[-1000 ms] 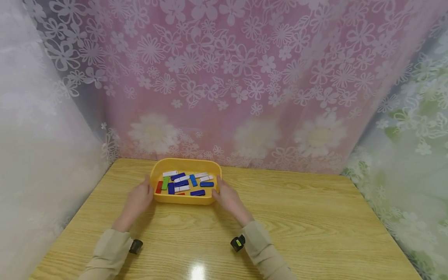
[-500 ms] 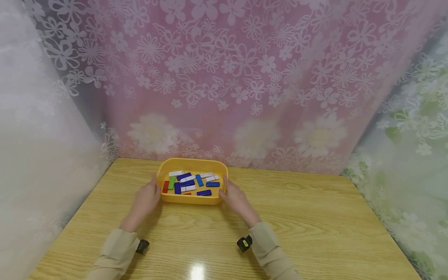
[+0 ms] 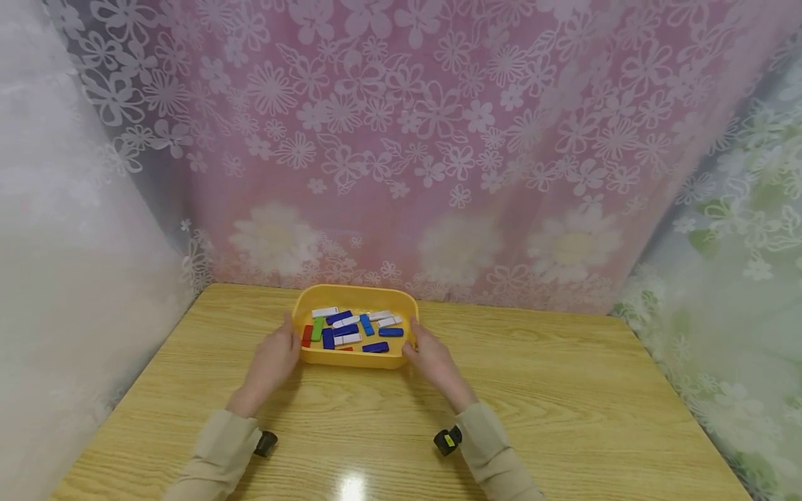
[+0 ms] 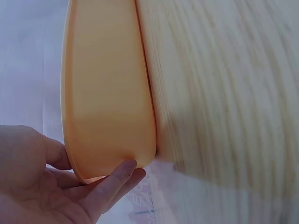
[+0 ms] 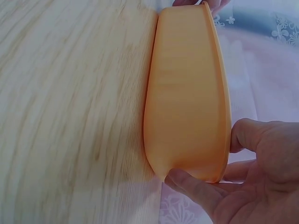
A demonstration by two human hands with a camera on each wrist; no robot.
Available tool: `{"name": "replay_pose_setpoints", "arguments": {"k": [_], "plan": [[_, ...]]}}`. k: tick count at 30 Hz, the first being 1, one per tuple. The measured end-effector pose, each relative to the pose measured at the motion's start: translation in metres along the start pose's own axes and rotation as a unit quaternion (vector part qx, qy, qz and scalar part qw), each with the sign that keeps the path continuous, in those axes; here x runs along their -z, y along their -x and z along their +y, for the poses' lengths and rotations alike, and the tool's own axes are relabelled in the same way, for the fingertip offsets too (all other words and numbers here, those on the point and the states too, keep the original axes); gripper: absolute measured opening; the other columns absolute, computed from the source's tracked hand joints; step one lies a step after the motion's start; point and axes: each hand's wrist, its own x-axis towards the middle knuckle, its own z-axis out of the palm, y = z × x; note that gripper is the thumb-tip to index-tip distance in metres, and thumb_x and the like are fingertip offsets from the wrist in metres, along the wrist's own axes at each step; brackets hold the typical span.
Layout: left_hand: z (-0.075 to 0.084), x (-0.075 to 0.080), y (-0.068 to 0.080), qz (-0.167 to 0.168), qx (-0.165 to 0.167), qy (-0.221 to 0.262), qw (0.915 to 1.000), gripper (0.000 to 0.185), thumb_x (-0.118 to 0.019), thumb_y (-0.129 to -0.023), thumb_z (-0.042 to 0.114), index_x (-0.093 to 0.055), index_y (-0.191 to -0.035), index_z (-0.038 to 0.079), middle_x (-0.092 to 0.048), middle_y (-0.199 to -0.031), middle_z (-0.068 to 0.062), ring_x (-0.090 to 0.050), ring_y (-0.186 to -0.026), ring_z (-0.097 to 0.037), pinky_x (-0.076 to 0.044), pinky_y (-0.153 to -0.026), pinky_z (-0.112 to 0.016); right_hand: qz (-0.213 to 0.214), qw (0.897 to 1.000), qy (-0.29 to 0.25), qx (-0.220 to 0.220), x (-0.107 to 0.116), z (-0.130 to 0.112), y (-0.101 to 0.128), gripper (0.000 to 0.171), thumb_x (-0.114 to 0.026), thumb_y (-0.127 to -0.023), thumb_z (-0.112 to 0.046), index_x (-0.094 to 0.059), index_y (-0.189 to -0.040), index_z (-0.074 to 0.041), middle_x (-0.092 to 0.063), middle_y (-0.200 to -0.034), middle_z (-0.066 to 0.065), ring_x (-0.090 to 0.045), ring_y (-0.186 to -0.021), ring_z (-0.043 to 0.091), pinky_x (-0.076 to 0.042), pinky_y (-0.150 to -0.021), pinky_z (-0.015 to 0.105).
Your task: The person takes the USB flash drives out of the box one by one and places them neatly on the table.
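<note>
A yellow plastic tray (image 3: 353,358) with rounded corners is near the back of the table, left of the middle in the head view. Inside it lie several small oblong pieces: white, dark blue, lighter blue (image 3: 367,325), red (image 3: 307,335) and green (image 3: 317,328). My left hand (image 3: 274,356) grips the left end of the tray. In the left wrist view its thumb is at the rim and the fingers press the tray's outer wall (image 4: 110,93). The right end is held by my right hand (image 3: 435,356), thumb at the rim, fingertips against the lower corner in the right wrist view.
The wood-grain table (image 3: 539,396) reaches out on both sides of the tray. Behind it hangs a pink flowered curtain (image 3: 376,174), close to the tray's far rim. Pale curtains (image 3: 81,278) flank the table. Small black devices (image 3: 447,440) sit at both wrists.
Both hands have slid the tray a short way to the right along the table, with the pieces still inside. Their grip on its ends is unchanged.
</note>
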Motion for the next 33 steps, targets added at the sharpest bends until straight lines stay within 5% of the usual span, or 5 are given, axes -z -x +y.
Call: {"name": "replay_pose_setpoints", "arguments": {"k": [11,15,20,28,33], "plan": [[0.009,-0.009,0.0,0.005,-0.028,-0.008,0.9996,0.055,-0.046,-0.105,0.011,-0.029,-0.147,-0.021,-0.063,-0.093,-0.024,-0.055,-0.07,-0.025,-0.05,-0.061,-0.037,0.01,1.0,-0.015,-0.003,0.008,0.014,0.005,0.064,-0.054,-0.098,-0.009,-0.031,-0.156,0.002,-0.049,-0.149,0.022,-0.042,-0.063,0.016,-0.038,-0.057,0.029],[0.014,-0.013,0.001,0.003,-0.033,-0.007,0.9994,0.056,-0.047,-0.106,0.012,-0.029,-0.147,-0.022,-0.063,-0.119,-0.034,-0.064,-0.084,-0.031,-0.058,-0.077,-0.047,0.014,1.0,-0.019,0.002,0.012,0.018,0.007,0.065,-0.054,-0.097,-0.009,-0.031,-0.156,0.002,-0.063,-0.12,0.021,-0.037,-0.057,0.013,-0.035,-0.053,0.027],[0.02,-0.017,0.001,0.005,-0.031,-0.009,0.9995,0.057,-0.048,-0.106,0.013,-0.029,-0.148,-0.02,-0.059,-0.129,-0.036,-0.067,-0.101,-0.038,-0.056,-0.087,-0.052,0.017,1.0,-0.014,0.002,0.017,0.025,0.008,0.065,-0.055,-0.096,-0.009,-0.031,-0.156,0.002,-0.055,-0.087,0.01,-0.038,-0.056,0.013,-0.034,-0.053,0.026],[0.032,-0.025,0.002,-0.002,-0.025,0.009,0.9997,0.058,-0.049,-0.107,0.016,-0.028,-0.15,-0.017,-0.057,-0.134,-0.034,-0.065,-0.11,-0.04,-0.054,-0.094,-0.053,0.012,0.999,-0.024,-0.018,0.025,0.034,0.012,0.066,-0.055,-0.097,-0.009,-0.03,-0.157,-0.001,-0.052,-0.082,0.011,-0.041,-0.063,0.018,-0.036,-0.058,0.03],[0.037,-0.031,0.002,-0.008,-0.018,0.014,0.9997,0.06,-0.049,-0.108,0.021,-0.028,-0.151,-0.015,-0.057,-0.135,-0.032,-0.064,-0.114,-0.04,-0.053,-0.096,-0.052,0.015,0.999,-0.021,-0.021,0.031,0.04,0.016,0.065,-0.055,-0.097,-0.008,-0.031,-0.157,-0.001,-0.061,-0.097,0.018,-0.046,-0.07,0.018,-0.038,-0.062,0.03]]}}
